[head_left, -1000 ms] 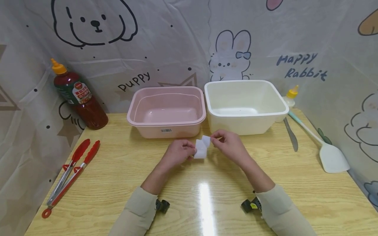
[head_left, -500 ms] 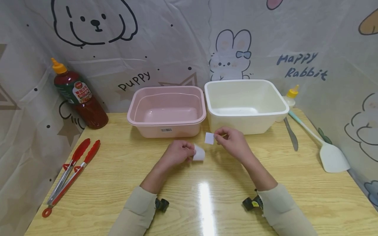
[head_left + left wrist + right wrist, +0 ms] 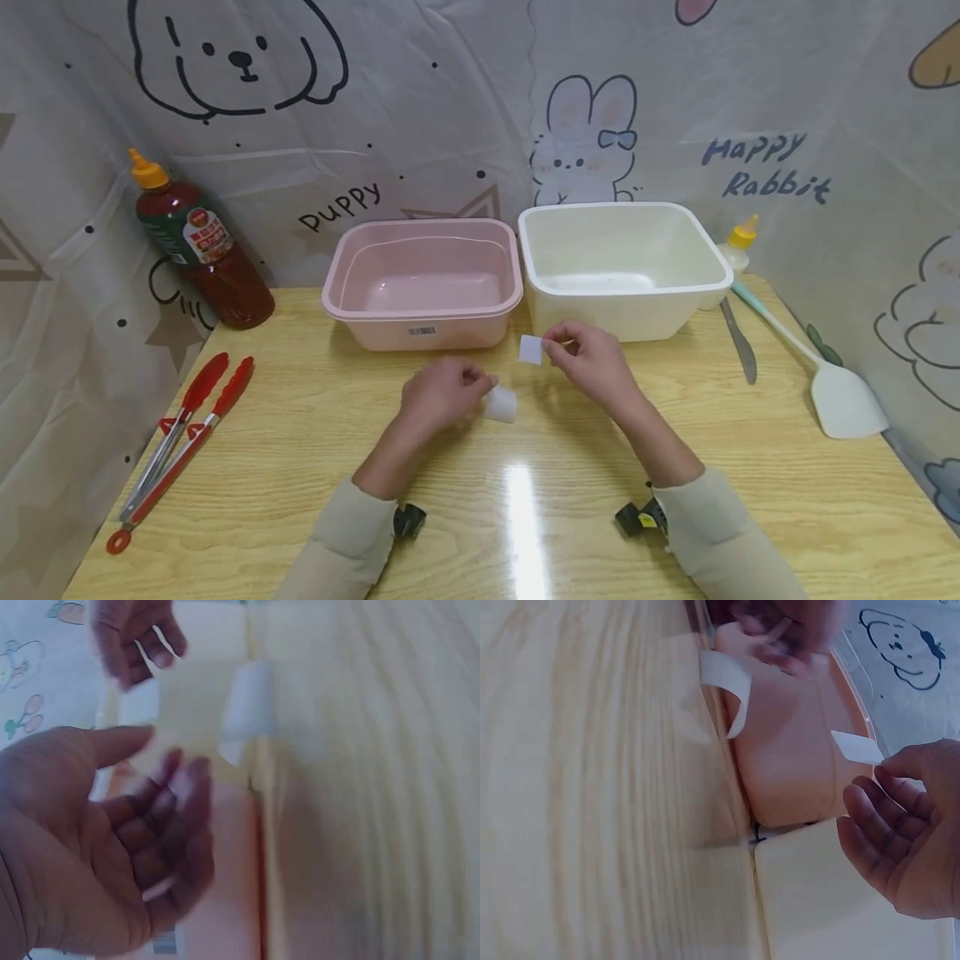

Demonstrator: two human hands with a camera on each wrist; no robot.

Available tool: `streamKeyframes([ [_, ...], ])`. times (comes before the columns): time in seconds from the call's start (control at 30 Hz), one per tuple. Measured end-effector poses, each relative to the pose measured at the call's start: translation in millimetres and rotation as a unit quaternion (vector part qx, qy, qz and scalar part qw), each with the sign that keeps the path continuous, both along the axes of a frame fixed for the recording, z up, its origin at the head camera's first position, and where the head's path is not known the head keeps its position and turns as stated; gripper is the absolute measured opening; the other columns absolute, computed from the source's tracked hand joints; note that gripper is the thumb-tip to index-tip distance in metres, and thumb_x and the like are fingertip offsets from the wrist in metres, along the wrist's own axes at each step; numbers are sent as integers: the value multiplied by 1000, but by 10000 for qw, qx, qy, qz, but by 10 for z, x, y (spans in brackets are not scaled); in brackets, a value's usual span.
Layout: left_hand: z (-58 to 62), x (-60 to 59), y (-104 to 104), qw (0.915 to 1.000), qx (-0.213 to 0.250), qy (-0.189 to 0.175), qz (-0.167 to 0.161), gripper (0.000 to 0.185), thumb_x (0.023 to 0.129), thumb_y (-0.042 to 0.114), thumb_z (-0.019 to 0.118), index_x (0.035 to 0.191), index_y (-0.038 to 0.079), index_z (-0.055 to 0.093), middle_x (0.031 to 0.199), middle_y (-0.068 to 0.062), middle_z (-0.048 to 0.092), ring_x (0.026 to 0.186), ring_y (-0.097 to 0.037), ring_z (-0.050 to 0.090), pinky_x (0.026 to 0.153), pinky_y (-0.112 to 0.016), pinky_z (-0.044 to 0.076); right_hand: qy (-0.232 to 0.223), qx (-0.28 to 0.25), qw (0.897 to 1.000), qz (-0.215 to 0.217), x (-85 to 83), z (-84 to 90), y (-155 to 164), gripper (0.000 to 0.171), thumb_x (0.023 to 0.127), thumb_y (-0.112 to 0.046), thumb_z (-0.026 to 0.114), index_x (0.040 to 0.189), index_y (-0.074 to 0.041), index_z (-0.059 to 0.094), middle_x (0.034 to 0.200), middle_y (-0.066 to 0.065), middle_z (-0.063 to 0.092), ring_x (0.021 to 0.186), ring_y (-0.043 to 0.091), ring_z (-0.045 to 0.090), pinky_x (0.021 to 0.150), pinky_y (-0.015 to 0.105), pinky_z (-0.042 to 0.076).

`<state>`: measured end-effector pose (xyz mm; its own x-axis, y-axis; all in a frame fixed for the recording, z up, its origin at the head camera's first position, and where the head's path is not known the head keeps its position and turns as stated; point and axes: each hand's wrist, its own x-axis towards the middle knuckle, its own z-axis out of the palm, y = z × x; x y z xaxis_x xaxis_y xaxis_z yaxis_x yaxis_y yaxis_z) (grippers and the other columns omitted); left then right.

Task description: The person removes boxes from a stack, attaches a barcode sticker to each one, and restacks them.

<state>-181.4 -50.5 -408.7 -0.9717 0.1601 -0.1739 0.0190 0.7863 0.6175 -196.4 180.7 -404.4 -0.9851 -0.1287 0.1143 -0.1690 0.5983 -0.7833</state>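
A small white square sticker (image 3: pixel 530 350) is pinched at its right edge between thumb and finger of my right hand (image 3: pixel 591 360), just in front of the two tubs. My left hand (image 3: pixel 442 396) is nearer the pink tub, its thumb and fingertips apart in the left wrist view. Below and beside those fingertips a curled white paper strip (image 3: pixel 251 705), like backing paper, is loose in the air, blurred and touching neither hand. From the right wrist view, too, a gap shows between the strip (image 3: pixel 735 682) and the blurred left hand.
A pink tub (image 3: pixel 431 332) and a white tub (image 3: pixel 622 317) stand at the back. To the left are a red sauce bottle (image 3: pixel 217 258) and red-handled tongs (image 3: pixel 176 454). On the right lie a knife (image 3: pixel 741 346) and a white spatula (image 3: pixel 843 400), near a yellow-capped bottle (image 3: pixel 738 246).
The square has come away from the curled strip, held by my right hand, which moved slightly right. My left hand has let go of the strip, which has dropped lower.
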Motion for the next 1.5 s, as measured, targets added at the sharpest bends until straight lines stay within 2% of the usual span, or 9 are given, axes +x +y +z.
streamKeyframes([
  [0.07, 35, 9, 29, 9958, 890, -70, -200, 25, 97, 44, 65, 102, 23, 77, 89, 6, 74, 75, -12, 65, 70, -34, 53, 381, 135, 9991, 86, 27, 0, -37, 14, 98, -22, 67, 103, -11, 73, 94, 7, 76, 71, 18, 65, 58, 27, 50],
  [0.2, 81, 25, 88, 9709, 2266, -476, -617, 32, 102, 33, 61, 124, 13, 71, 100, -8, 77, 73, -19, 72, 69, -37, 60, 1284, 505, 9890, 535, 88, 8, -128, 9, 96, -16, 69, 102, -10, 73, 95, 5, 76, 73, 15, 68, 62, 29, 57],
  [0.43, 109, 34, 120, 9571, 2768, -597, -607, 36, 104, 31, 57, 133, 11, 65, 114, -10, 76, 84, -27, 74, 73, -35, 60, 1844, 940, 9694, 1320, 148, 35, -200, 17, 95, -20, 72, 111, -14, 73, 117, 4, 73, 99, 21, 71, 75, 35, 62],
  [0.63, 112, 11, 119, 9525, 2963, -567, -414, 34, 104, 32, 57, 129, 9, 65, 113, -17, 74, 84, -29, 73, 74, -36, 59, 1524, 184, 9827, 1040, 110, 47, -139, 19, 98, -17, 68, 116, -12, 73, 124, 7, 69, 105, 21, 69, 79, 35, 61],
  [0.8, 105, 6, 152, 9510, 3023, -476, -450, 30, 102, 26, 61, 125, 7, 68, 107, -20, 74, 84, -36, 72, 70, -38, 59, 394, -478, 9969, 488, 70, 65, -51, 32, 101, -24, 64, 129, -9, 66, 118, 12, 72, 99, 29, 71, 82, 43, 61],
  [1.0, 48, -9, 209, 9552, 2824, -395, -787, 25, 101, 25, 63, 120, 10, 71, 101, -12, 76, 74, -22, 71, 67, -33, 59, -948, -1222, 9869, 462, 56, 59, 35, 32, 100, -21, 64, 126, -2, 65, 107, 15, 74, 94, 37, 71, 82, 42, 61],
  [1.1, 31, -30, 252, 9567, 2737, -415, -903, 27, 101, 28, 63, 121, 11, 71, 101, -8, 76, 74, -17, 69, 65, -28, 57, -1087, -1473, 9825, 338, 59, 59, 101, 26, 99, -15, 64, 119, 1, 64, 102, 13, 72, 87, 30, 71, 80, 38, 61],
  [1.3, 41, -93, 378, 9586, 2592, -438, -1091, 35, 102, 31, 61, 131, 13, 67, 107, -10, 77, 81, -27, 73, 64, -26, 56, -1027, -1466, 9838, -91, 53, 38, 245, 20, 99, -15, 64, 111, 0, 66, 94, 6, 71, 83, 27, 69, 77, 30, 60],
  [1.5, 57, -111, 497, 9582, 2684, -378, -916, 43, 103, 33, 59, 142, 15, 60, 121, -11, 72, 93, -31, 73, 64, -26, 56, -911, -1630, 9815, -413, 22, -6, 391, 23, 100, -15, 63, 114, 4, 63, 92, 0, 69, 79, 16, 67, 76, 28, 61],
])
